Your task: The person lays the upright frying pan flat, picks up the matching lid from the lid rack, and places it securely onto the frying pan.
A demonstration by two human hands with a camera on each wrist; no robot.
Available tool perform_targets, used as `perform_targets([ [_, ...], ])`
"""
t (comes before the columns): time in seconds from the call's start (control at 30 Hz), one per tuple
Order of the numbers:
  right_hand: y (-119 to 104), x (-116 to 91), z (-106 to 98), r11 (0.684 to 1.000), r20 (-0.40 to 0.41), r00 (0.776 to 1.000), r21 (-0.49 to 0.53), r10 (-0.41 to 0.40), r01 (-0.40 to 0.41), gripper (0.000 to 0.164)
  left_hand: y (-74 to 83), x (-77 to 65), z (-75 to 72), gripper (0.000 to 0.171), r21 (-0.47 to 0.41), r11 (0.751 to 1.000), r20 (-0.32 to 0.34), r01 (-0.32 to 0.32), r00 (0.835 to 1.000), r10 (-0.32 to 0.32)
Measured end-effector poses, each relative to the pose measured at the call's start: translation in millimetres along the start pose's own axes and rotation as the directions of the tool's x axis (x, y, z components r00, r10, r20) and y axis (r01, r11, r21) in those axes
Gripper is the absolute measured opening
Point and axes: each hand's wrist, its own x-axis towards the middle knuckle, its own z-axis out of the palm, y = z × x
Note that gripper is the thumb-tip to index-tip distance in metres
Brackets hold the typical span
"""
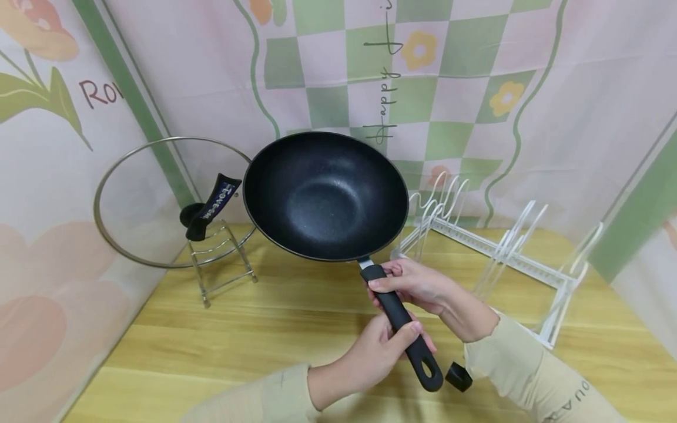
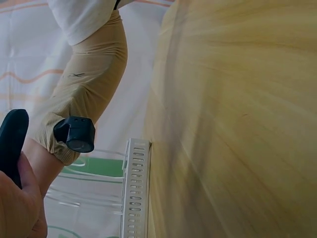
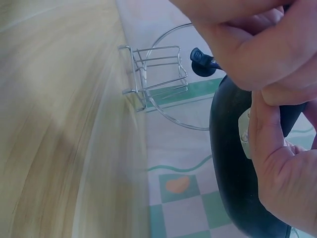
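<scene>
A black wok (image 1: 325,197) is held up over the table, tilted so its dark inside faces the head camera. Its long black handle (image 1: 394,308) slopes down toward the person. My right hand (image 1: 415,285) grips the handle near the pan, thumb lying on top. Lower down, my left hand (image 1: 378,349) holds the same handle, its thumb across it near the end with the hanging hole. In the left wrist view the handle's end (image 2: 12,141) sticks up beside the left hand (image 2: 20,208). The right wrist view shows the wok's outer side (image 3: 230,163) and both hands close together.
At left a glass lid (image 1: 143,202) with a black knob leans upright in a small metal wire stand (image 1: 224,264). A white rack (image 1: 492,252) with wire dividers stands at right, partly behind the right arm. Printed curtains surround the wooden table (image 1: 238,335).
</scene>
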Motion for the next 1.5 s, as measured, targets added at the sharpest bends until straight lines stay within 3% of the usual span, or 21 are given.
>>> perform_targets([
  [0.23,1,1,1,1.000,-0.009,1.000,0.000,0.016,-0.016,0.013,0.8,-0.9,1.5,0.030,-0.046,0.998,-0.030,0.052,0.998,-0.054],
  [0.73,3,2,-1,0.999,-0.014,0.999,-0.019,0.032,-0.032,0.014,-1.6,1.3,-0.3,0.034,-0.079,0.995,0.001,0.068,0.998,-0.068],
  [1.23,11,2,0,0.998,-0.030,0.998,-0.004,0.055,-0.055,0.014,-3.9,-1.0,2.4,0.037,-0.142,0.985,-0.013,0.095,0.995,-0.097],
  [1.5,17,3,0,0.999,-0.010,0.999,0.003,0.050,-0.050,0.015,-4.6,-4.6,1.7,0.038,-0.246,0.955,-0.001,0.167,0.985,-0.173],
])
